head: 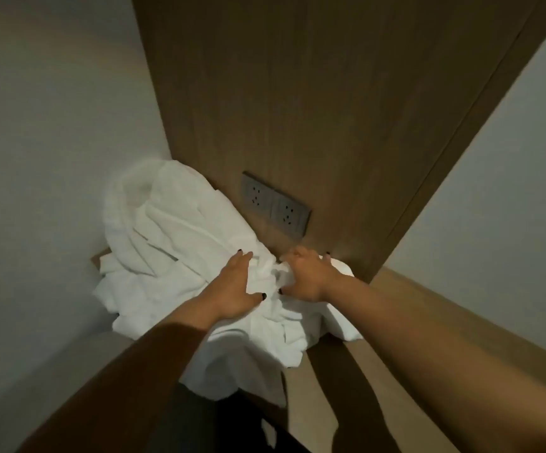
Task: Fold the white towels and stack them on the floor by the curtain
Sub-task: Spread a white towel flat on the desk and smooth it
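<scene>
A crumpled heap of white towels (173,237) lies on a wooden ledge (379,371) in the corner, with part of the cloth hanging over the ledge's front edge. My left hand (237,286) rests on the heap's right side with fingers spread and thumb out. Just right of it, my right hand (307,273) has its fingers curled into a bunched fold of towel. Both hands are close together. No curtain or floor stack is in view.
A brown wood wall panel (314,109) rises behind the heap, with a grey double power socket (273,206) just above the towels. White walls (52,158) close in on the left and right. Dark space opens below the ledge's front edge.
</scene>
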Demonstrator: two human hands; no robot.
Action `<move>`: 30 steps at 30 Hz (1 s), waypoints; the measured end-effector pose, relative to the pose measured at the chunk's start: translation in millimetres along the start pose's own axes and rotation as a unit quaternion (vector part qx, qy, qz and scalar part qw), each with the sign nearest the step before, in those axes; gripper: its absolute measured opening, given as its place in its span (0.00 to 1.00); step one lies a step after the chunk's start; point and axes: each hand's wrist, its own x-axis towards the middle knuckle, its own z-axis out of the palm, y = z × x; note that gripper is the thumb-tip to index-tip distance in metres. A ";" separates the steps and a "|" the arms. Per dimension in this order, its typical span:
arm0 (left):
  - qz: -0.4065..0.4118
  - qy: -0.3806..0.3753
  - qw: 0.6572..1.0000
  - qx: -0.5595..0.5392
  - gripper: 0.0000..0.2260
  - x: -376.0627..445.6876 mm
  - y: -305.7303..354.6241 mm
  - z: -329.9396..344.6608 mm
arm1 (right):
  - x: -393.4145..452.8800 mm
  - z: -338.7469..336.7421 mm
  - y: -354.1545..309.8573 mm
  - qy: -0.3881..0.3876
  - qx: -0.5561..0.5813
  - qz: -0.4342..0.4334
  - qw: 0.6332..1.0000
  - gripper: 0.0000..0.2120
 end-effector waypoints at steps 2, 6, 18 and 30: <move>-0.004 -0.022 0.999 0.024 0.39 9.5 1.2 16.0 | -0.5 10.9 3.2 -0.020 -0.037 0.020 0.999 0.34; -0.004 -0.073 0.982 0.172 0.42 18.4 -9.2 52.3 | -4.1 33.7 14.7 -0.005 -0.083 0.012 0.997 0.19; 0.004 0.037 0.995 0.098 0.41 14.4 -7.2 41.3 | -28.7 -7.9 2.4 0.217 0.017 0.000 0.976 0.06; 0.083 0.176 0.976 -0.098 0.09 4.7 78.4 -25.2 | -84.2 -118.5 -15.1 0.460 0.141 -0.028 0.876 0.10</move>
